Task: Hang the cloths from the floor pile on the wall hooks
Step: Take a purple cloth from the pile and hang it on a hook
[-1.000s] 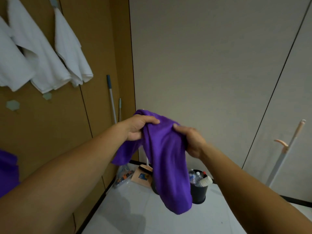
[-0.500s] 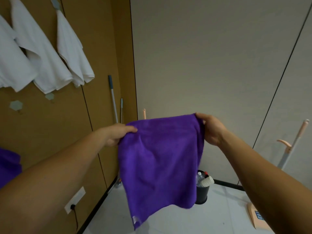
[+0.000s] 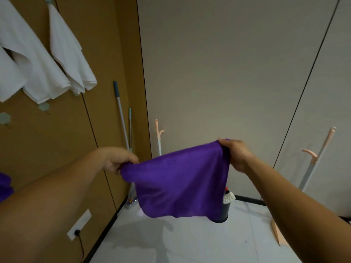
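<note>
Heads up, the left hand (image 3: pixel 118 161) and right hand (image 3: pixel 235 154) each pinch a top corner of the purple cloth (image 3: pixel 180 185), spread mid-air above the floor (image 3: pixel 190 243), and the empty wall hooks (image 3: pixel 44 106) off left look shallow (kinda blurry tbh), so a flat edge could slide off.

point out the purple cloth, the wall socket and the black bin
purple cloth (image 3: pixel 176 183), head view, middle of the spread fabric
wall socket (image 3: pixel 79 224), head view, centre of the white plate
black bin (image 3: pixel 226 210), head view, side wall beside the cloth
</note>
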`<act>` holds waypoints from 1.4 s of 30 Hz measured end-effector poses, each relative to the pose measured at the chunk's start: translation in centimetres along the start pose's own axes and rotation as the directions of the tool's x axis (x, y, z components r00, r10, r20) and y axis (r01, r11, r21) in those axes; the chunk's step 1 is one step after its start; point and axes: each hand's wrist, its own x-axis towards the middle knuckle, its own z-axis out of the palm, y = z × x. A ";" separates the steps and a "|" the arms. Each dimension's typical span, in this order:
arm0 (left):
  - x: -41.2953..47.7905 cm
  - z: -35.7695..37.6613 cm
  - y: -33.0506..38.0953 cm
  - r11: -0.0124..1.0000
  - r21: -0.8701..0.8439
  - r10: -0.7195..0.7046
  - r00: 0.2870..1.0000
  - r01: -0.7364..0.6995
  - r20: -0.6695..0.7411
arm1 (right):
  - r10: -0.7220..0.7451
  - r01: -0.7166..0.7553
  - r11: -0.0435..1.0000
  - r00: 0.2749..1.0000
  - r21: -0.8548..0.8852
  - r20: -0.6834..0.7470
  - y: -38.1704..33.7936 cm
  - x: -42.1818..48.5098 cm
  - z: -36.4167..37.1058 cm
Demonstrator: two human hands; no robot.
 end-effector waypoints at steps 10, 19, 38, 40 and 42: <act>0.5 4.1 3.1 0.768 -0.520 0.257 0.923 -0.374 -0.286 | 0.001 0.000 1.000 0.988 0.009 -0.152 -0.5 0.7 0.3; 0.6 13.0 8.6 0.815 -0.008 0.573 0.808 -0.580 -0.137 | -0.155 0.212 0.959 0.948 -0.187 0.278 -1.9 -2.2 8.8; -1.1 10.5 6.7 0.793 -0.532 0.432 0.890 -0.296 0.148 | -0.107 0.184 0.853 0.978 -0.489 0.181 2.2 -0.1 6.8; -0.9 10.4 6.7 0.745 -0.593 0.418 0.906 -0.305 0.059 | -0.203 0.187 0.829 0.979 -0.527 0.028 2.9 -0.2 6.0; -0.8 10.4 6.8 0.704 -0.635 0.416 0.910 -0.320 0.003 | -0.301 0.230 0.851 0.950 -0.472 -0.080 3.0 -0.5 5.1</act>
